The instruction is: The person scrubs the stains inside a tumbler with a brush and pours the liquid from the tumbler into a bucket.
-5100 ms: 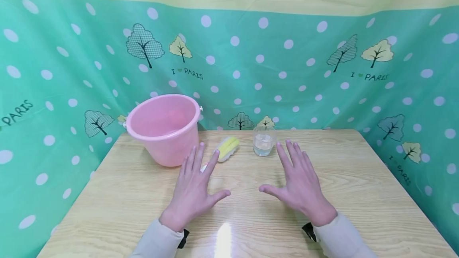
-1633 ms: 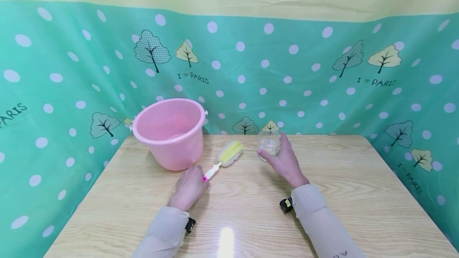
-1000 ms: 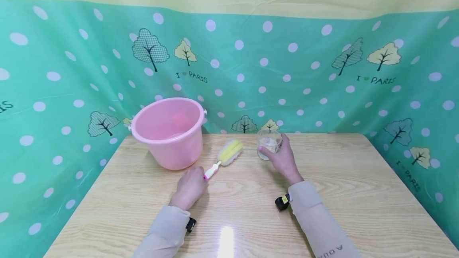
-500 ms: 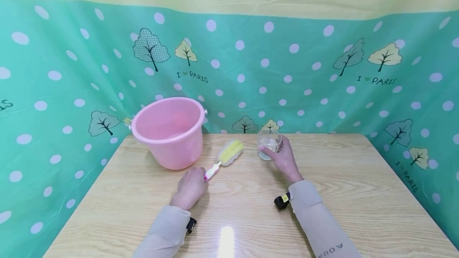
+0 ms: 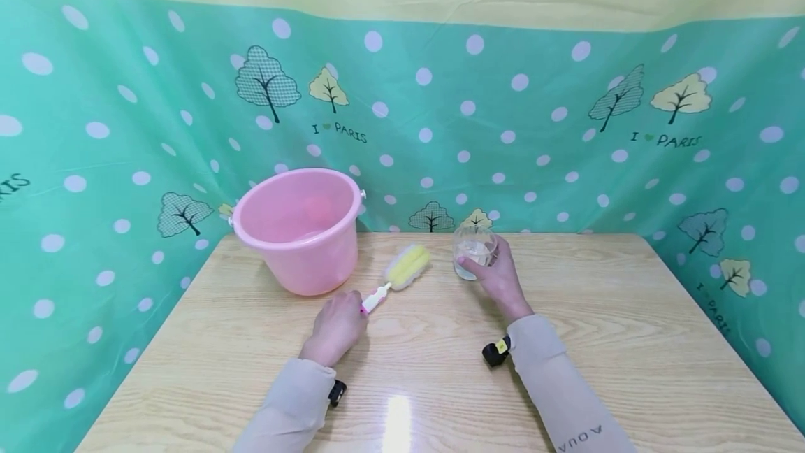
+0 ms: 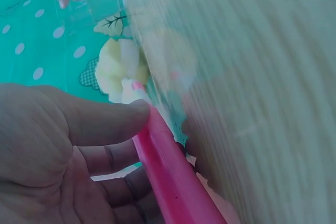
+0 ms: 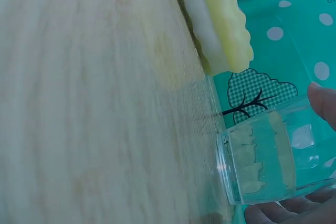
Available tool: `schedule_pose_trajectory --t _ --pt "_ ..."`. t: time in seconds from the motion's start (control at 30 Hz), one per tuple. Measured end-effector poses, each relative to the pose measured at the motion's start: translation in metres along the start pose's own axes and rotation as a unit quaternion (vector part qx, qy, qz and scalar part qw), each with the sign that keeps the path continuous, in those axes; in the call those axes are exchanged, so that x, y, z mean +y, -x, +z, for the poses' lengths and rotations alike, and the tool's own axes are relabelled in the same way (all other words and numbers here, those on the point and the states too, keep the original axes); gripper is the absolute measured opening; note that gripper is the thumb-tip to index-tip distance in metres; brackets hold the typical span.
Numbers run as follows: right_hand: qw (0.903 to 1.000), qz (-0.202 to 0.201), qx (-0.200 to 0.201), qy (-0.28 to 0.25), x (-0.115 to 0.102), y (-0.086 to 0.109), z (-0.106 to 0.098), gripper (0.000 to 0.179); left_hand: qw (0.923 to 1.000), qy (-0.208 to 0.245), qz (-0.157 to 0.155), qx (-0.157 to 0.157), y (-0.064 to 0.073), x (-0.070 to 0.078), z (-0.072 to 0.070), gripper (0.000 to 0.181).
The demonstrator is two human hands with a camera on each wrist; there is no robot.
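Note:
A sponge cup brush with a yellow and white head (image 5: pixel 407 268) lies on the table, its handle pointing toward me. My left hand (image 5: pixel 336 327) grips the end of its pink and white handle (image 6: pixel 170 169); the left wrist view has the thumb on top and the fingers curled below. Right of the brush, a clear drinking glass (image 5: pixel 470 249) stands upright with a little clear liquid in it. My right hand (image 5: pixel 502 278) holds the glass from its right side, thumb at the near side, and the other fingers mostly hidden behind it.
A pink bucket (image 5: pixel 311 268) stands at the back left, beside the brush and beyond my left hand. The wooden table (image 5: pixel 585 348) ends at a green dotted curtain (image 5: pixel 541 166), which also hangs along both sides.
Both hands were spread flat above the table at first. The left has since taken the brush handle and the right has closed round the glass. Over the last second they barely move.

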State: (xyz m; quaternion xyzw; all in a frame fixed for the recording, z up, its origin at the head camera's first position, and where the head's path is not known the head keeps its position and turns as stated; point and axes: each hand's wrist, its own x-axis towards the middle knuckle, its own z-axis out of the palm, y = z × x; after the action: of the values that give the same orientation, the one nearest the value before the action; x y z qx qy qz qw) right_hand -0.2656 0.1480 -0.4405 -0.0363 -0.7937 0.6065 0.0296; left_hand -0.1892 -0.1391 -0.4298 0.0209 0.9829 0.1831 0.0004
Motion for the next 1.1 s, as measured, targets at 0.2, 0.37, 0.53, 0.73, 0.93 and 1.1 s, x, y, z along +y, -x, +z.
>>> schedule_pose_trajectory --t 0.2,0.37,0.53,0.73,0.93,1.1 --pt "1.0 -0.003 0.006 -0.002 0.0003 0.001 0.0015 0.096 0.9999 0.002 0.01 0.003 0.0006 -0.0004 0.0013 0.003" --pt "1.0 0.005 0.006 0.002 0.0016 0.0003 0.0012 0.096 1.0 0.003 0.003 -0.003 0.0007 0.0004 0.0019 0.004" --pt "0.9998 0.015 0.009 0.004 0.003 -0.0006 -0.0006 0.097 1.0 0.001 0.008 0.001 -0.0005 0.0007 0.0025 0.004" --pt "0.9997 0.015 0.008 0.016 0.0021 -0.0018 -0.0001 0.097 0.9999 0.007 0.008 0.003 -0.0005 0.0004 0.0015 0.003" --pt "0.9996 0.018 0.004 0.022 0.0027 -0.0021 0.0001 0.1 0.9993 0.029 0.017 0.016 0.0014 -0.0004 0.0 0.007" --pt "0.9998 0.016 0.004 0.01 0.0036 -0.0023 0.0004 0.098 0.9986 0.041 0.028 0.02 0.0014 -0.0007 -0.0006 0.006"
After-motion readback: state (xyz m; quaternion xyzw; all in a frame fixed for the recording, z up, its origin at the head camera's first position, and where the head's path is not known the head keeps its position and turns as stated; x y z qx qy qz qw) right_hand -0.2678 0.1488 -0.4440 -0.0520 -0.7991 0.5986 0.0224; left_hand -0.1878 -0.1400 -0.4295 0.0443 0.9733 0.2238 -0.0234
